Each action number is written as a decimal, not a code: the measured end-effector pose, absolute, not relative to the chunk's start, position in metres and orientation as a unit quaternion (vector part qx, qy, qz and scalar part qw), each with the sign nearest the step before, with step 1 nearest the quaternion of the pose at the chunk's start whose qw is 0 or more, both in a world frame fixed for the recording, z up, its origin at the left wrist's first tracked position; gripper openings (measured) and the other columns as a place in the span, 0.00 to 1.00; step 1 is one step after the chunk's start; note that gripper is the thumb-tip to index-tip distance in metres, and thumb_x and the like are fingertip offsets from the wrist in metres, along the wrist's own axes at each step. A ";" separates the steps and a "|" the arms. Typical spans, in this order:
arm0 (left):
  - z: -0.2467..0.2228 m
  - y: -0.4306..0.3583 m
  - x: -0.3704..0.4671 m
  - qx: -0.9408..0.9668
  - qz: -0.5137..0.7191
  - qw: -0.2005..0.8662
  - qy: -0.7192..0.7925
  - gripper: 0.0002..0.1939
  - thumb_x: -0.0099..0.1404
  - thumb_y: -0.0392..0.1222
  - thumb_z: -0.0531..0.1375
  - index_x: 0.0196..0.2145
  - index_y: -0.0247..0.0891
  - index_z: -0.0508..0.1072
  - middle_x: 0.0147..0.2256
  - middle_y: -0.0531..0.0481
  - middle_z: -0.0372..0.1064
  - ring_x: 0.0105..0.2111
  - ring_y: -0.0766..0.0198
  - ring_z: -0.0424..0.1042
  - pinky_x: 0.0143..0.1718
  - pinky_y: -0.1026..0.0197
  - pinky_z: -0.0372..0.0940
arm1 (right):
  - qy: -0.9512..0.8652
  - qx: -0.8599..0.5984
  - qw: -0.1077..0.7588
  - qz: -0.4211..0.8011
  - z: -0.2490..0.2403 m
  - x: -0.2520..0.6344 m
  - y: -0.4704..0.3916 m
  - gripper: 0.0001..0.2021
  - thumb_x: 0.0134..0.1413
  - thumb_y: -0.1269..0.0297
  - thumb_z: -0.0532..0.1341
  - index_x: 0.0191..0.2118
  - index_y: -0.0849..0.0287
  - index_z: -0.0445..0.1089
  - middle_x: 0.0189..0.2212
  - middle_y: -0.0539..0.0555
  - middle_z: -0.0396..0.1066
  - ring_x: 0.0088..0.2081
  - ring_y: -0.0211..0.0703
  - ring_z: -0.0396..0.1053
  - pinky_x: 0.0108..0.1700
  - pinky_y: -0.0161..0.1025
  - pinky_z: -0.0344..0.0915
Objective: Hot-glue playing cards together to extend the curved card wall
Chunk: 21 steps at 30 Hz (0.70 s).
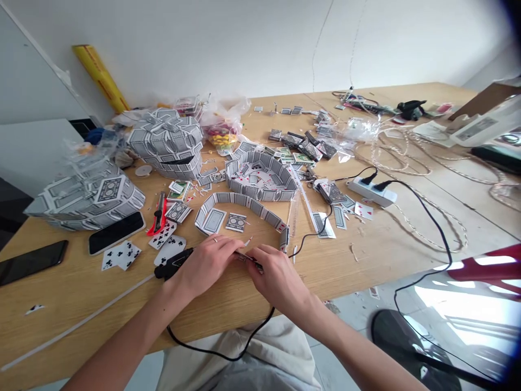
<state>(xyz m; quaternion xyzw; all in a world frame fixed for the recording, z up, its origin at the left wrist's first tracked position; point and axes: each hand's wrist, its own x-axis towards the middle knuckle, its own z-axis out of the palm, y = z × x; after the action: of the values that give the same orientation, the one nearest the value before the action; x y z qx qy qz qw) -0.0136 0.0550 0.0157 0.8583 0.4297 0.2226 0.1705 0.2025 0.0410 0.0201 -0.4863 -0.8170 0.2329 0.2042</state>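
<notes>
While a curved card band [259, 208] arcs across the frame's centre, the person's left hand [208, 262] and right hand [277, 272], just below it, pinch a card piece [251, 259] in a fingertip grip.

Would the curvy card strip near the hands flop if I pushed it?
The curved playing-card strip would probably bend, being narrow pieces joined in a row. It's likely light, just thin card. Standing on edge, it might tip, though its curve may steady it.
</notes>
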 end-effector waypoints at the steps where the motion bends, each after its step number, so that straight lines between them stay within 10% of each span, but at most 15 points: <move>1: 0.015 0.057 -0.014 0.859 0.221 0.176 0.427 0.12 0.76 0.34 0.57 0.53 0.45 0.75 0.47 0.49 0.81 0.50 0.54 0.79 0.57 0.51 0.71 | -0.815 -0.489 0.208 0.231 0.019 0.202 0.041 0.09 0.65 0.77 0.61 0.38 0.58 0.76 0.33 0.54 0.77 0.34 0.45 0.75 0.38 0.38 0.65; 21: -0.007 0.067 -0.021 0.883 0.316 0.116 0.328 0.07 0.78 0.35 0.58 0.47 0.42 0.77 0.42 0.52 0.82 0.44 0.62 0.80 0.51 0.58 0.68 | -0.805 -0.480 0.309 0.161 -0.008 0.199 0.031 0.09 0.74 0.73 0.56 0.40 0.56 0.69 0.31 0.52 0.75 0.31 0.44 0.72 0.36 0.37 0.64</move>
<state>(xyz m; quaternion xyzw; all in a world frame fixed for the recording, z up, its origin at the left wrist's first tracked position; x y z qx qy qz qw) -0.0213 0.0668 -0.0072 0.8827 0.3281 0.3160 0.1159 0.1985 0.0308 -0.0082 -0.4795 -0.8055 0.1613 0.3085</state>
